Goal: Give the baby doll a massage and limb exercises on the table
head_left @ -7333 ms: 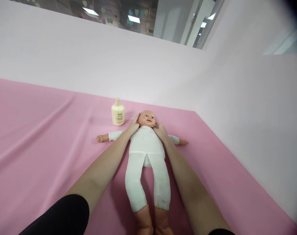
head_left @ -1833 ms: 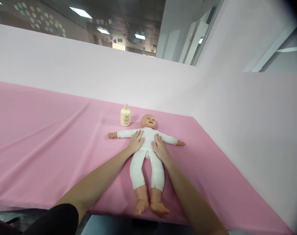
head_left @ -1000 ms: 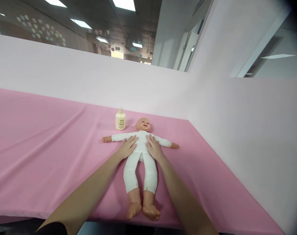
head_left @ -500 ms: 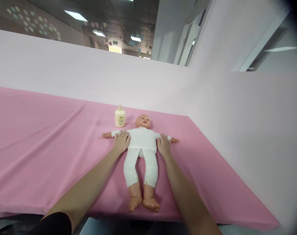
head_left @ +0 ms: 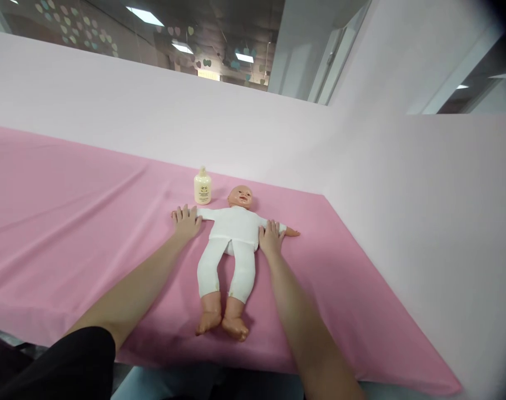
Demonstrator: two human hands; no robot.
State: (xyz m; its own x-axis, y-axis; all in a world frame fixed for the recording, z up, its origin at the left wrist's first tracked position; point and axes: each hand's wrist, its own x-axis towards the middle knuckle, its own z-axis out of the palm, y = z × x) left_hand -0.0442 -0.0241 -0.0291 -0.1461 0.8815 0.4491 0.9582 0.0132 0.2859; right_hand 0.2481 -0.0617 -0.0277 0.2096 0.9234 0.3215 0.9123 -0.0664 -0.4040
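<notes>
Lying on its back in the head view, the white-clothed doll is carried by the pink-covered table, its head pointed toward the far edge, its bare feet toward the near edge and its arms spread out to both sides. The forearm on one side is covered by the left hand, which is laid palm down with its fingers stretched out and slightly apart; nothing is clasped by it, and only a little of the doll's own hand is left showing past the fingers. The sleeve of the other arm is touched by the right hand, set just beside the trunk, its fingers likewise extended and not closed around anything. A cream pump bottle is stood upright near the far edge, just beyond the left hand and to the left of the doll's head. The far edge is bordered by a pale wall, into which a window is set. The left upper arm is covered by a black sleeve
</notes>
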